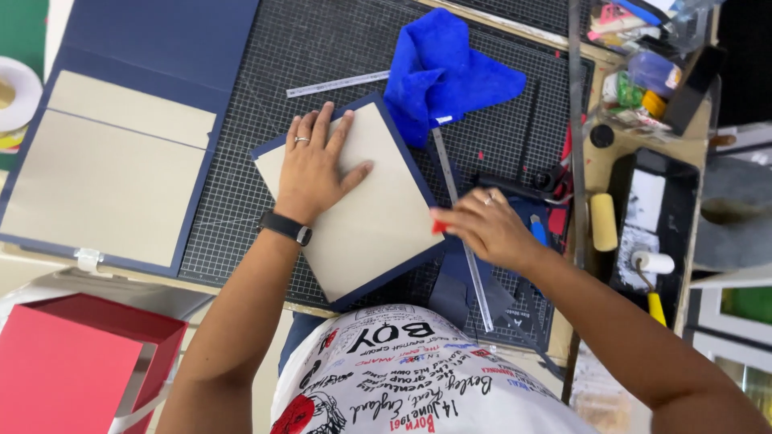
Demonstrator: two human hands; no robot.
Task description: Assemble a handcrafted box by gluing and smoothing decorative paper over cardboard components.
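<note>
We are pinching a small red tool (438,226) in the right hand (490,229), fingertips clenched on it at the right edge of the board (354,201). The left hand (314,165) is lying flat on the board, fingers spread and released, grasping nothing, simply pressing it down (a ring is showing on one finger, a dark watch (285,227) at the wrist).

The board, grey card with a navy border turned over its edges, is sitting tilted on the cutting mat (241,161) near the front of the bench (599,165). By our judgement we are pressing down the wrapped navy edge along the right side. The next move calls for steady weight from the left palm so the board is not sliding, and an even stroke of the tool along the edge.

Both forearms are reaching forward from the body, the left one straight up to the board, the right one angling in from the right with the wrist bent inward.

A steel ruler (462,233) is lying just beside the board under the right hand, and a blue cloth (446,68) is touching its far corner. A larger navy cover (112,145) is lying open to the left, a red box (76,362) below it, rollers (603,221) to the right.
</note>
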